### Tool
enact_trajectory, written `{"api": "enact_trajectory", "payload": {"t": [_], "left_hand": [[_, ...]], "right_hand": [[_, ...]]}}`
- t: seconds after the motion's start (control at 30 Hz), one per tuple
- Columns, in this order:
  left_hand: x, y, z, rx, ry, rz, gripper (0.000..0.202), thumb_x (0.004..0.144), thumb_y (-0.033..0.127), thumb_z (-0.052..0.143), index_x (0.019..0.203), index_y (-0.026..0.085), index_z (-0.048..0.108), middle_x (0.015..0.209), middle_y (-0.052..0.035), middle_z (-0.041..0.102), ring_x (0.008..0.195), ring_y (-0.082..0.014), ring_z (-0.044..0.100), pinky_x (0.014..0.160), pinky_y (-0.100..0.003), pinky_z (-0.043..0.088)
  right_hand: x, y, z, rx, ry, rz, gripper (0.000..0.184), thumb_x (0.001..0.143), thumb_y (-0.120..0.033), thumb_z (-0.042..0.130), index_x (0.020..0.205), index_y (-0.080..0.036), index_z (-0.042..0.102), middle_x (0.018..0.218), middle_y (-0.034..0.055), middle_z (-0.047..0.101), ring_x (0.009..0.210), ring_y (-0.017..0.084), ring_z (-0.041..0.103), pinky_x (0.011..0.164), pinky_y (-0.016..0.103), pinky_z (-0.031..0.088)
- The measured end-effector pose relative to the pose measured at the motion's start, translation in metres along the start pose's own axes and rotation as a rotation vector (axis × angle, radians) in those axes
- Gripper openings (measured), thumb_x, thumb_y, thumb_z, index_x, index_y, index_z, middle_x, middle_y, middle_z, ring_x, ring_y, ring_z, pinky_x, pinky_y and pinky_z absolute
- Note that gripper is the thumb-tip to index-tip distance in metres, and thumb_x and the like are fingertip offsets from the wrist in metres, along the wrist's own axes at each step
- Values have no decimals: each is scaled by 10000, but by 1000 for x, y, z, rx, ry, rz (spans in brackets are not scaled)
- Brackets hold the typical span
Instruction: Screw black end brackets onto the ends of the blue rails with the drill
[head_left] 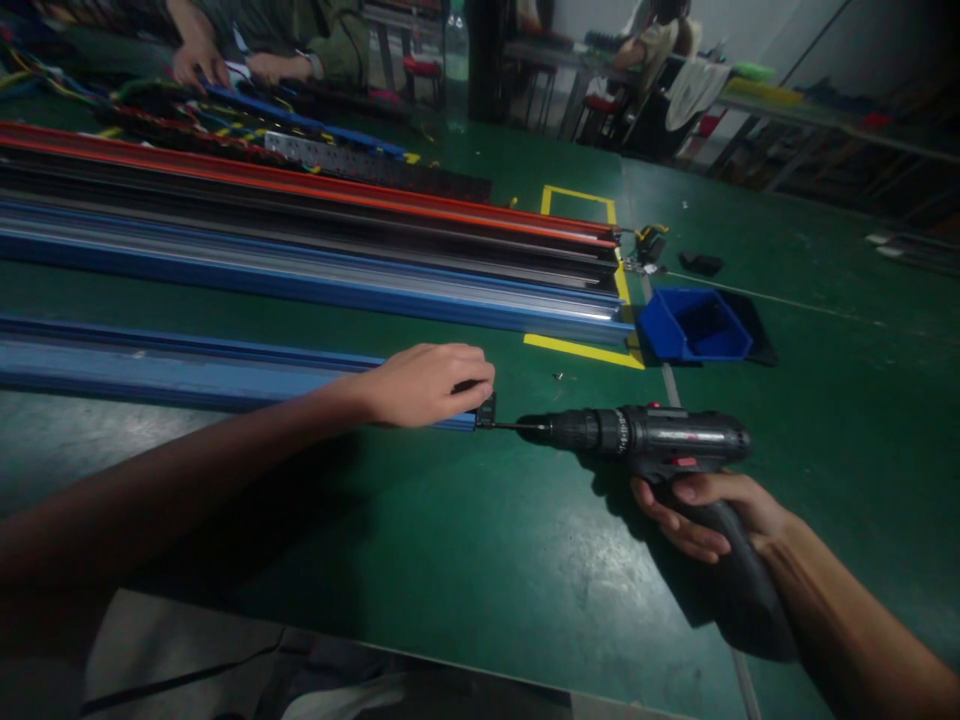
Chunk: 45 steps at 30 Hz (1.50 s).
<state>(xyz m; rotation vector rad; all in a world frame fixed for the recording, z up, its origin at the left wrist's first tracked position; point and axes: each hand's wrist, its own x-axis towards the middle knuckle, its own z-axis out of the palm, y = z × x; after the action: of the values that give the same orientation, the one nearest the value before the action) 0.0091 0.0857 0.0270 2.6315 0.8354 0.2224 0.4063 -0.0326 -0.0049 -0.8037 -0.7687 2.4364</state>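
The end of a blue rail [187, 372], lying on the green table [480, 560], is clasped by the left hand [427, 385], fingers curled over a black end piece [486, 410]. A drill [645, 440] is gripped by the right hand [701, 515], its bit set against that piece.

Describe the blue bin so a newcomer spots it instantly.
On the green table, follow the long stacked rails to their right-hand ends. The blue bin sits just past them, beside the yellow tape outline and beyond the drill. It is the only open-topped box there, short and squarish, unlike the long rails.
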Motion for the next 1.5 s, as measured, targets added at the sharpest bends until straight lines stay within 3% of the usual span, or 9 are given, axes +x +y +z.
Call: {"api": "enact_trajectory", "payload": {"t": [1.5], "left_hand": [[1,0,0,6,-19,-7,342,1080,408,369,1012,217,645,1002,-28,631,924,-180,586,784,-311,380]], "right_hand": [[-1,2,3,1,34,-14,234,890,-233,704,1032,-59,769,747,42,679,374,21,464,448,176,539]]}}
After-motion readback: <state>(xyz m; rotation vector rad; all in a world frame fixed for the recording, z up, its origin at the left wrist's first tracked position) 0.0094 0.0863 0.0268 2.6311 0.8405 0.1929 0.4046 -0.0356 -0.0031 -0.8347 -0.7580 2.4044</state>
